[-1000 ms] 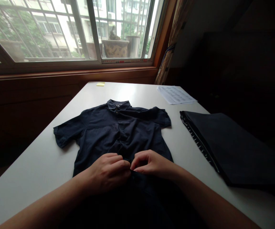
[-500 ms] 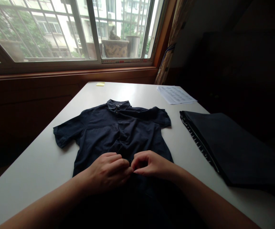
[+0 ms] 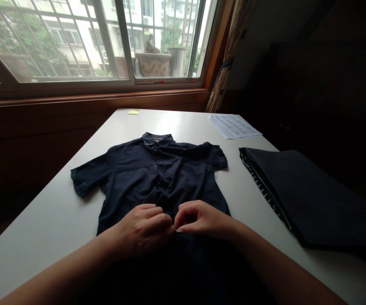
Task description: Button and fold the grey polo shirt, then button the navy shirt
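Observation:
A dark navy short-sleeved shirt [image 3: 132,169] lies face up on the white table, its collar towards the window and its lower part near me. My left hand [image 3: 145,226] is closed on the front of the shirt, around the button placket low down. Close against it, my right hand [image 3: 198,218] pinches the same stretch of placket between thumb and forefinger. Whatever small piece sits between the fingertips is hidden. Folds gather in the cloth just above my hands. The hem fades into shadow at the bottom.
On the right of the white table [image 3: 52,216] lies a dark folded item [image 3: 313,195] with a light-striped edge. Printed papers [image 3: 234,126] rest at the back right, and a yellow sticky note [image 3: 134,112] at the back left. Beyond stand a barred window and a tied curtain [image 3: 223,80].
Only the fingertips have shifted slightly at the placket. The shirt and everything else keep their places.

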Demonstrator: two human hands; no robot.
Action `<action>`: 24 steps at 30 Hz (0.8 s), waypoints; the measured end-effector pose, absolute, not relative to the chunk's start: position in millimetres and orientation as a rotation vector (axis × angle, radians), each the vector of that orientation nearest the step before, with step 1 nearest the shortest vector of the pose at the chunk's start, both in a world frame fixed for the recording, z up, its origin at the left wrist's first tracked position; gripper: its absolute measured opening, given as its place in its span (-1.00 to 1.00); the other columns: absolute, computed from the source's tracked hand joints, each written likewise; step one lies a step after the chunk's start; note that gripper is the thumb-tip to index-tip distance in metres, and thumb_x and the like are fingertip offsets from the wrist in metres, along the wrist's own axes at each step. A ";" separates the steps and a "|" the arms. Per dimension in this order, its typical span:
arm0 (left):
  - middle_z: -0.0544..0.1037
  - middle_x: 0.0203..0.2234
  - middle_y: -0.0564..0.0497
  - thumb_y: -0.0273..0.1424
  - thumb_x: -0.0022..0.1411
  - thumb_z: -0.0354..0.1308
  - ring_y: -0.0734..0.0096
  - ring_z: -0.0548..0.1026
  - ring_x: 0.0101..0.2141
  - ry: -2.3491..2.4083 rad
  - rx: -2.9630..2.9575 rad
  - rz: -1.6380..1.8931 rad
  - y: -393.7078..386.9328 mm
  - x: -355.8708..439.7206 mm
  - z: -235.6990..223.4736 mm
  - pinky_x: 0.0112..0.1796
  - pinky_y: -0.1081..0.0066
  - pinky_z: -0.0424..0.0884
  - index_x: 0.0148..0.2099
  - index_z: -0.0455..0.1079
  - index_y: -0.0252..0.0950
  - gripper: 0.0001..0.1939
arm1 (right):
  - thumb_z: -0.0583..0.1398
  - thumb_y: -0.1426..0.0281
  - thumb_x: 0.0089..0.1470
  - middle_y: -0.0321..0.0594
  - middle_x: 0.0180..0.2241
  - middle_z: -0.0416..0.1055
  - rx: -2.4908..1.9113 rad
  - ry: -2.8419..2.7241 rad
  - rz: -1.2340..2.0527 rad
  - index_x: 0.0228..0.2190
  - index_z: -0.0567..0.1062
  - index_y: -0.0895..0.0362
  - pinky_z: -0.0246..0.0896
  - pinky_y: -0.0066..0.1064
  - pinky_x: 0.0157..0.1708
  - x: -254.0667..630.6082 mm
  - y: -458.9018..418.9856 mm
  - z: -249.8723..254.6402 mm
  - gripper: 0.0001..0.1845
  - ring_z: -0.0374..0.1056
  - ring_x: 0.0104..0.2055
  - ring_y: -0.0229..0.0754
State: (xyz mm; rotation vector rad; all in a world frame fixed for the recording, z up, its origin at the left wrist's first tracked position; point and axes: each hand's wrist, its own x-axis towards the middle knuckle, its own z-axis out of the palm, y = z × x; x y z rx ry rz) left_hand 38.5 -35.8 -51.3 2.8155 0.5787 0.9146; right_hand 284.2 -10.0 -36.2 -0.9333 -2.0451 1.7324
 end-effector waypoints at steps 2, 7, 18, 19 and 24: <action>0.33 -0.54 0.11 -0.47 0.40 0.07 0.52 0.23 -0.55 0.593 2.778 0.926 -36.6 38.4 -52.0 -0.48 0.39 0.19 -0.29 0.30 -0.29 -0.86 | 0.37 0.19 0.04 -0.25 -0.36 0.50 -0.930 -2.048 1.728 -0.29 0.65 0.16 0.24 -0.48 -0.33 284.2 -10.3 -35.8 -0.71 0.37 -0.30 -0.22; 0.36 -0.52 0.09 -0.49 0.39 0.08 0.50 0.24 -0.54 0.544 2.800 0.903 -37.2 36.9 -52.5 -0.47 0.37 0.16 -0.26 0.30 -0.29 -0.89 | 0.38 0.17 0.03 -0.28 -0.40 0.45 -0.921 -2.035 1.746 -0.30 0.65 0.17 0.19 -0.50 -0.39 284.0 -10.8 -36.1 -0.68 0.32 -0.35 -0.25; 0.31 -0.54 0.10 -0.48 0.41 0.06 0.48 0.22 -0.55 0.526 2.768 0.943 -38.1 38.1 -48.6 -0.48 0.36 0.13 -0.22 0.31 -0.30 -0.92 | 0.38 0.15 0.02 -0.29 -0.42 0.41 -0.904 -2.057 1.767 -0.31 0.64 0.17 0.18 -0.50 -0.39 284.0 -10.2 -34.3 -0.66 0.30 -0.36 -0.26; 0.31 -0.54 0.10 -0.48 0.40 0.06 0.48 0.22 -0.55 0.517 2.775 0.943 -38.5 38.0 -47.4 -0.49 0.36 0.12 -0.21 0.31 -0.30 -0.93 | 0.39 0.14 0.01 -0.29 -0.42 0.41 -0.900 -2.056 1.770 -0.31 0.64 0.17 0.19 -0.50 -0.39 284.2 -10.3 -34.0 -0.66 0.30 -0.35 -0.25; 0.30 -0.54 0.11 -0.52 0.38 0.08 0.49 0.23 -0.56 0.490 2.772 0.925 -40.4 37.6 -40.8 -0.49 0.36 0.14 -0.22 0.30 -0.31 -0.94 | 0.39 0.13 0.00 -0.29 -0.41 0.42 -0.874 -2.058 1.786 -0.30 0.64 0.17 0.19 -0.50 -0.38 285.2 -10.6 -34.3 -0.64 0.30 -0.35 -0.25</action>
